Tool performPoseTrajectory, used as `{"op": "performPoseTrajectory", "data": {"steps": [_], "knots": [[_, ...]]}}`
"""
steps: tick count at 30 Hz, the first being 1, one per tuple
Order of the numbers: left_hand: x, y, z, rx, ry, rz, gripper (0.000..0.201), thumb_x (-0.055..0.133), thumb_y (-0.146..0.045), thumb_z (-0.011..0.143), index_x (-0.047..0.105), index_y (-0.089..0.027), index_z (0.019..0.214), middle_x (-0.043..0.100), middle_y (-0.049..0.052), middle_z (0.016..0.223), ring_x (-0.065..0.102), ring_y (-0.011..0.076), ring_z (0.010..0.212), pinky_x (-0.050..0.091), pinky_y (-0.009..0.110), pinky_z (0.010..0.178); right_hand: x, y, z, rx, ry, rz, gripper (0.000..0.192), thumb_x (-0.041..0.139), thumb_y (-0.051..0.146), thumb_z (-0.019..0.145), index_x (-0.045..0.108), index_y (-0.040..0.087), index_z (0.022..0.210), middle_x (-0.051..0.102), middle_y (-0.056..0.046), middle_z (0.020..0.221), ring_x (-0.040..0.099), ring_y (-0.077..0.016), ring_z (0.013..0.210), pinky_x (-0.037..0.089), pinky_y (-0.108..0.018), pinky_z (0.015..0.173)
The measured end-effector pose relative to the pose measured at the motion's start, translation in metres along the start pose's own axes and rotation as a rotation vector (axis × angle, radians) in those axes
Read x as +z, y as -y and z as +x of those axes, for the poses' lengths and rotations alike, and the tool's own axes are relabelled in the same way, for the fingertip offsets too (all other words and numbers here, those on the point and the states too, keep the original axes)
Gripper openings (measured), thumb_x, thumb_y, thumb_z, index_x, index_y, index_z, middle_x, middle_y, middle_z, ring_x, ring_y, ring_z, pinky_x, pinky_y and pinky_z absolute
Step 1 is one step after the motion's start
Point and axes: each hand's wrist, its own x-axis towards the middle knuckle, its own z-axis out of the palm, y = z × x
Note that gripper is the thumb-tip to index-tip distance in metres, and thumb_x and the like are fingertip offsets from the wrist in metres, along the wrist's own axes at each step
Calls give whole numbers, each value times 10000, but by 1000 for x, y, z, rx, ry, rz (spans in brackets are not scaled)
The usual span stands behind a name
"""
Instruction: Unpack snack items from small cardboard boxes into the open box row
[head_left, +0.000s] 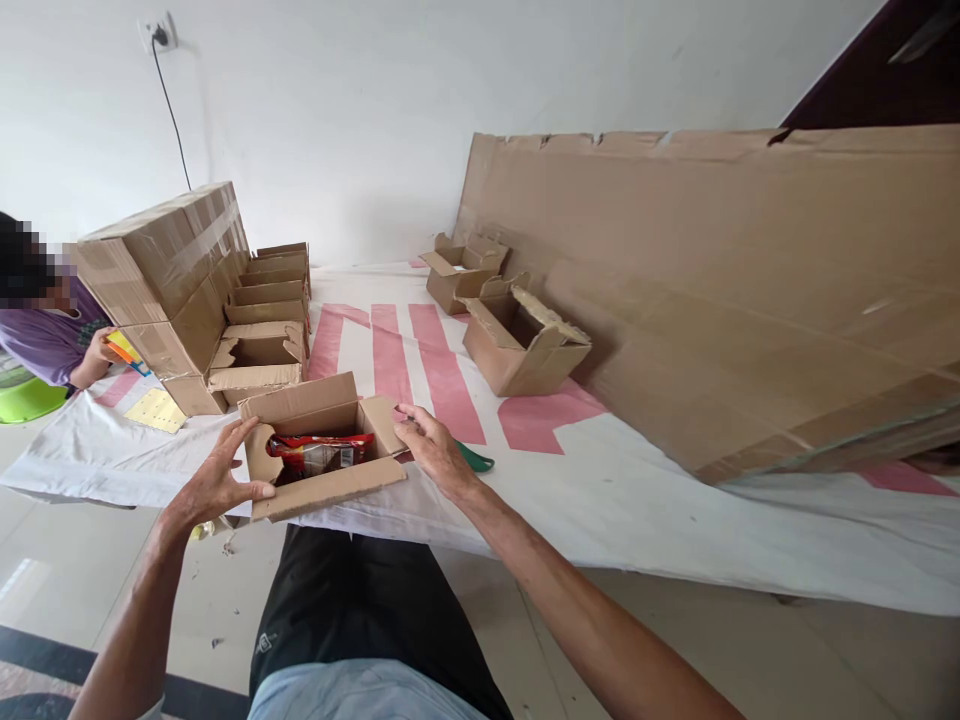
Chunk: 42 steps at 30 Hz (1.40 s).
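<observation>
A white sheet (637,500) with pink stripes covers the floor below a white wall, with big cardboard sheets (750,290) leaning at the right. At its near edge sits a small open box (322,445) holding a red packet (319,452). The left hand (217,478) grips the box's left flap with fingers spread, while the right hand (431,448) rests curled on its right flap.

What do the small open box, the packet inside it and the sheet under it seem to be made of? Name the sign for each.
Small open box, held by the left hand and right hand: brown matte corrugated cardboard, with creased flaps and raw edges.
Packet: probably glossy plastic film, since it glints and wrinkles.
Sheet: white with pink print, likely thin plastic or woven sacking; it lies limp and rumpled.
</observation>
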Motion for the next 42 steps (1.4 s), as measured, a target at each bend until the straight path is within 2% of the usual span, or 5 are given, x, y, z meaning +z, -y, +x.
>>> {"op": "performPoseTrajectory", "data": {"steps": [12,20,26,33,42], "knots": [[33,-55,11,-229,-170,501,632,872,-520,768,711,-320,1346,467,145,1592,698,468,1213,578,643,1014,7,10,-11,-506,-85,-475,298,512,234,1005,757,256,1175,719,-138,1270,665,-327,1219,579,-553,1073],[26,-41,-8,2,-497,295,474,562,-268,961,694,-260,1416,470,108,1708,513,390,1525,469,580,1237,-1,47,-6,-644,177,-565,349,494,173,1035,813,287,1120,779,-110,1206,703,-316,1159,621,-557,1002],[6,-36,-18,82,-309,368,222,653,-414,982,840,-299,1016,820,68,1200,473,408,1563,314,655,1324,-6,56,4,-664,301,-509,265,544,228,1029,796,292,980,795,-73,1040,736,-292,1077,621,-521,977],[5,-26,-19,43,-257,313,826,893,-706,743,711,-272,1422,632,140,1559,418,452,1588,350,637,1309,-10,69,1,-595,368,-589,124,643,255,988,765,260,965,765,-80,1034,726,-300,1057,602,-473,922],[26,3,-26,-61,-150,117,1024,794,-734,834,447,-267,1676,405,171,1738,391,449,1609,348,605,1321,-8,69,-7,-674,353,-789,74,690,231,989,724,261,930,729,-97,1027,690,-313,1040,594,-466,900]]}}
